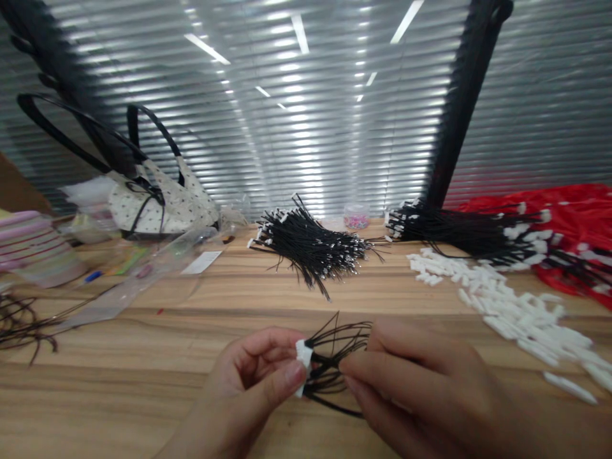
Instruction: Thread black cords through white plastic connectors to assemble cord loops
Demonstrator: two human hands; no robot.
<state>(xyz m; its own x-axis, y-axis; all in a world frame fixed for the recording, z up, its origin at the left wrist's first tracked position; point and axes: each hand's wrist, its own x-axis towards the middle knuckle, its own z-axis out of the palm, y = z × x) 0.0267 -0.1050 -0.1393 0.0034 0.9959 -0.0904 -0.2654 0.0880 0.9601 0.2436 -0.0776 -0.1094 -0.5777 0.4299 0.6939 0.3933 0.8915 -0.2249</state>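
L hand (261,382) had its grip clamped on the white connector (302,366), low at ctr of the desk (210,344). R hand (421,382) was at the black wires (335,354) to the R of the connector; its grip appeared closed on them, though fingers hid the contact. Wire bundle (310,245) lay beyond both hands, w/ loose white connectors (521,312) at R.
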